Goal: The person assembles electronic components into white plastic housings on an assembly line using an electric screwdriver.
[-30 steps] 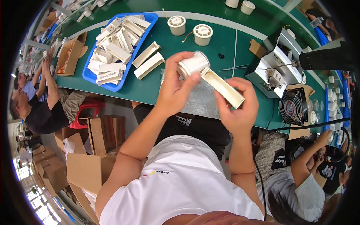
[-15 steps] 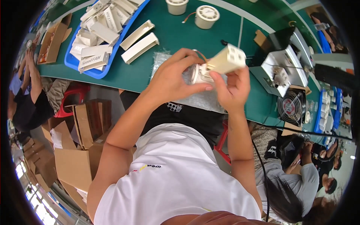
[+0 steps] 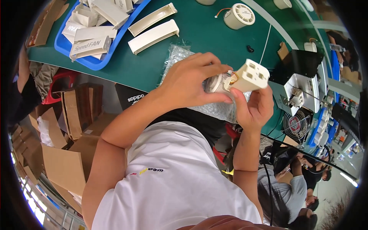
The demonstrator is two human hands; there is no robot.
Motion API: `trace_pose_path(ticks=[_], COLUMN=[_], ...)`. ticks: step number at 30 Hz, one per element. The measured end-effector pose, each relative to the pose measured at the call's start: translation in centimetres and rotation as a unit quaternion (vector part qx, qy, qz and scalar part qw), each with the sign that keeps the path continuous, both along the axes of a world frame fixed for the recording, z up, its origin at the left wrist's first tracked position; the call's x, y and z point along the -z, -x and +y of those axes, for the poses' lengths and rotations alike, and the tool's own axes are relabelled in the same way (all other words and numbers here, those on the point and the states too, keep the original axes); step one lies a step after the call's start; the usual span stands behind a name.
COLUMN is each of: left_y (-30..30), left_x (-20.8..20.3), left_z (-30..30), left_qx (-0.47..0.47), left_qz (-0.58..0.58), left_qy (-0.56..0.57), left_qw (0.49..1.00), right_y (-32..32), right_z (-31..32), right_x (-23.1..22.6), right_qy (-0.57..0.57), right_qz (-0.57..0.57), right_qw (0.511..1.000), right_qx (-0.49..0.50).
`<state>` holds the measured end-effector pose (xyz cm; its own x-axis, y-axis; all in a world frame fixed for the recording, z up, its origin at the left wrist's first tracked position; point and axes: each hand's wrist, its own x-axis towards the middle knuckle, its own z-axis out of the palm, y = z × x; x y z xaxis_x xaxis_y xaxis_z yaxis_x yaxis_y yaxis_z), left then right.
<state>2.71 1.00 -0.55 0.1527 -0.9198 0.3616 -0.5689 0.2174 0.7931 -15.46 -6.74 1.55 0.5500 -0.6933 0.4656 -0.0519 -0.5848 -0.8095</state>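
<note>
My left hand [image 3: 191,81] is curled round a round white fan unit [image 3: 217,84], its fingertips up by the thin coloured wires [image 3: 234,78]. Against that unit sits a white plastic housing [image 3: 252,74] with square openings in its end face. My right hand [image 3: 256,109] grips the housing from below, its thumb pressed near the joint between the two parts. Whether they are fastened together is hidden by my fingers. Below both hands, clear bubble wrap [image 3: 174,61] lies on the green table [image 3: 207,38].
Two long white covers [image 3: 155,36] lie beside a blue tray [image 3: 94,64] heaped with similar ones. Another round fan unit [image 3: 239,17] with a wire stands farther back. At right are a metal box [image 3: 304,82] and a grilled fan [image 3: 295,124]. Cardboard boxes [image 3: 63,165] stand at left; a person [image 3: 283,188] sits at right.
The view has shifted. The wire that looped up above the parts now lies lower, close against the housing, with my left fingertips beside it. Both hands keep their hold.
</note>
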Motion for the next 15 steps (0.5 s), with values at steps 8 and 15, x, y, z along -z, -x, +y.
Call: trace_pose_path(ticks=[8,15], left_y=[0.3,0.6], left_x=[0.5,0.2], left_z=[-0.2,-0.4], left_qx=[-0.006,-0.001], left_qz=[0.006,-0.014], left_qy=[0.008,0.016], left_qw=[1.0,1.0], right_y=[-0.3,0.6], right_z=[0.7,0.0], right_x=[-0.1,2.9], right_qy=[-0.116,-0.169], right_qz=[-0.032,-0.146], right_qw=[0.992,0.973], right_qx=[-0.027,-0.063])
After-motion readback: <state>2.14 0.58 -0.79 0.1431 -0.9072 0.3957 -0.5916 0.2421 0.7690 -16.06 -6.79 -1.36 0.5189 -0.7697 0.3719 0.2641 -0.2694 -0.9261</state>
